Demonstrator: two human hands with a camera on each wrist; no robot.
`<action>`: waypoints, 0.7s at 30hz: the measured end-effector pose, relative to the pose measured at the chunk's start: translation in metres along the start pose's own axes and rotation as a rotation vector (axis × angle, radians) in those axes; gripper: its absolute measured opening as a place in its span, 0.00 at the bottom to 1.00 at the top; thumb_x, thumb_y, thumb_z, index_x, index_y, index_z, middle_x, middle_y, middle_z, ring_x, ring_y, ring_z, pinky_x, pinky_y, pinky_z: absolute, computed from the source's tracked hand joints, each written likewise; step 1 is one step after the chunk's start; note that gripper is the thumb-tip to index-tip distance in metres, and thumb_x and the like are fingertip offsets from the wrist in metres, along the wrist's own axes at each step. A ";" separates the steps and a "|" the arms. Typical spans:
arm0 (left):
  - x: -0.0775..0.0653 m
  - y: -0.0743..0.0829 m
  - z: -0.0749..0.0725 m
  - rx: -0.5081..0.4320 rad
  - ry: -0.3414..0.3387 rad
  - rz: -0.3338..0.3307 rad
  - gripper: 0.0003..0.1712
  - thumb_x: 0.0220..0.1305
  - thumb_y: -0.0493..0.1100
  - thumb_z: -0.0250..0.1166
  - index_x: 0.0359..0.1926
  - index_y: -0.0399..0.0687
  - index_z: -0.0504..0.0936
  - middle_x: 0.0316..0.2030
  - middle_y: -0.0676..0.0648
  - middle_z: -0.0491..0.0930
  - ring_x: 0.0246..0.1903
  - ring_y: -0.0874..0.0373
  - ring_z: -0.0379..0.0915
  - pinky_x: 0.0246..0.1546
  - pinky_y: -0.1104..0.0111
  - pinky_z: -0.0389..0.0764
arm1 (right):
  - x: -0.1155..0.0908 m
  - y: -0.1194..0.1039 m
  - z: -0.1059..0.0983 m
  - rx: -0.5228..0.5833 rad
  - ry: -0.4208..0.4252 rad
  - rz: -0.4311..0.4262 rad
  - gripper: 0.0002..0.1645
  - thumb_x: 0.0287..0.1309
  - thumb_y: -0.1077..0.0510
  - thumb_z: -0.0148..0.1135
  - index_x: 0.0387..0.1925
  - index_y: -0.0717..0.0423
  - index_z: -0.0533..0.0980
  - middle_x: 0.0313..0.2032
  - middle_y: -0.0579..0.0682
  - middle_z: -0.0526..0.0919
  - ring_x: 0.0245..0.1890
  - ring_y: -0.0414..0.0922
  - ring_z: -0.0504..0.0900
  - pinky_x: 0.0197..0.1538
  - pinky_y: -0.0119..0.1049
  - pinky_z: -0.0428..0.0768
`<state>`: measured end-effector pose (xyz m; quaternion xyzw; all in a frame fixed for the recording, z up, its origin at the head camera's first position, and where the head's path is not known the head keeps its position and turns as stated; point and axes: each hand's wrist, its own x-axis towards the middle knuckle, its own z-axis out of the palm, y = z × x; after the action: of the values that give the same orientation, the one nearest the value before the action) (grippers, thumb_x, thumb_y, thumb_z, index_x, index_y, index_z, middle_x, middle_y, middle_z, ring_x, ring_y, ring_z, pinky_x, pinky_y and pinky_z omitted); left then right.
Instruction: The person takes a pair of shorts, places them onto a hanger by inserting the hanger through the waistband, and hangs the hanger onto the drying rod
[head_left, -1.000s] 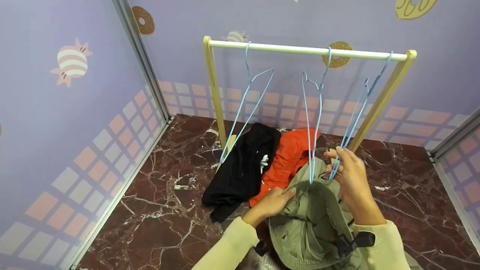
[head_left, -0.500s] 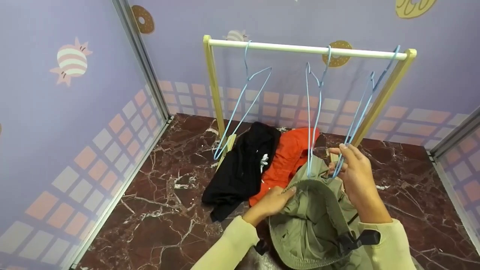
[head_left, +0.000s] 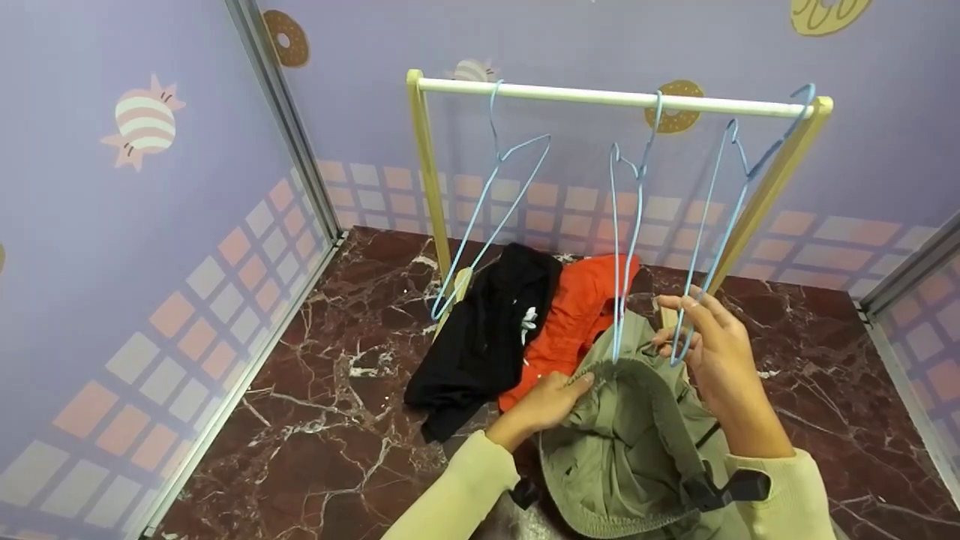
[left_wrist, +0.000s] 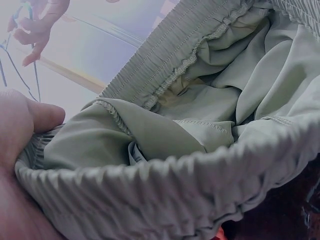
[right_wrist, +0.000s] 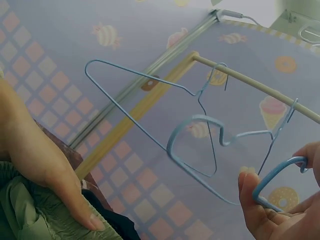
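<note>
My left hand [head_left: 546,405] pinches the elastic waistband of olive-green pants [head_left: 630,465], thumb on the band's edge. In the left wrist view the waistband [left_wrist: 165,192] gapes wide, showing the lining inside. To the right, my right hand [head_left: 716,345] pinches the low end of a light blue wire hanger [head_left: 766,157]; the right wrist view shows the fingers around the wire's bent end. The hanger's hook shows above the right end of the white rail [head_left: 577,95], close to the post. A second blue hanger [head_left: 640,202] dangles from the rail, its low end near the waistband.
Another blue hanger [head_left: 487,187] hangs at the rail's left. Behind the pants, a black garment [head_left: 480,352] and a red-orange garment [head_left: 574,307] lie on the dark marbled floor [head_left: 322,420]. Wooden posts [head_left: 427,165] hold up the rail. Printed wall panels [head_left: 585,45] enclose the spot.
My right hand has moved slightly right, taking the hanger along; its hook has risen above the rail and shifted toward the right post. The left hand and pants stay nearly in place.
</note>
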<state>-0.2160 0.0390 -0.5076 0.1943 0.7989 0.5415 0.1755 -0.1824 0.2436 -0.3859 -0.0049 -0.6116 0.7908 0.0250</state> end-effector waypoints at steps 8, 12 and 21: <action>0.000 0.000 0.000 0.006 0.015 -0.009 0.32 0.66 0.56 0.49 0.07 0.54 0.53 0.07 0.58 0.49 0.09 0.65 0.41 0.11 0.73 0.47 | -0.010 0.006 -0.002 0.002 -0.035 -0.018 0.37 0.66 0.52 0.47 0.68 0.57 0.44 0.53 0.48 0.74 0.31 0.43 0.81 0.30 0.33 0.78; 0.000 0.000 0.000 0.022 0.011 -0.015 0.31 0.66 0.56 0.49 0.07 0.55 0.54 0.07 0.59 0.49 0.09 0.65 0.43 0.11 0.73 0.49 | -0.015 0.011 -0.005 0.001 -0.068 -0.040 0.35 0.67 0.56 0.46 0.68 0.56 0.44 0.53 0.51 0.72 0.33 0.44 0.82 0.31 0.34 0.79; 0.001 0.000 0.002 0.020 0.010 -0.026 0.32 0.66 0.57 0.48 0.06 0.55 0.54 0.06 0.58 0.49 0.07 0.65 0.42 0.10 0.72 0.48 | -0.026 0.019 -0.012 -0.019 -0.129 0.013 0.31 0.64 0.62 0.48 0.67 0.52 0.52 0.51 0.51 0.72 0.40 0.48 0.82 0.35 0.40 0.81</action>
<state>-0.2158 0.0408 -0.5085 0.1830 0.8076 0.5321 0.1763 -0.1570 0.2497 -0.4076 0.0419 -0.6194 0.7837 -0.0198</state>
